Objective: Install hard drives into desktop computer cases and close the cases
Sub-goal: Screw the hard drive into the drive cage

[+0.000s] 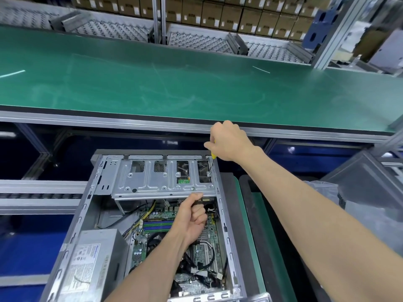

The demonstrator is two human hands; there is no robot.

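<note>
An open desktop computer case [87,205] lies on its side in front of me, with its motherboard [161,223] exposed. A silver drive cage [152,179] spans its far end; a hard drive [183,173] shows through the cage's openings. My right hand [229,142] grips a yellow-handled screwdriver [212,162], whose tip sits on a screw at the cage's far right corner. My left hand [192,212] is curled under the cage's near edge, its fingers closed on something dark that I cannot make out.
A grey power supply [93,258] fills the case's near left corner. A long green conveyor belt [196,83] runs behind the case, with roller racks and stacked cardboard boxes [218,14] beyond. A green mat [257,236] and a grey panel [366,182] lie to the right.
</note>
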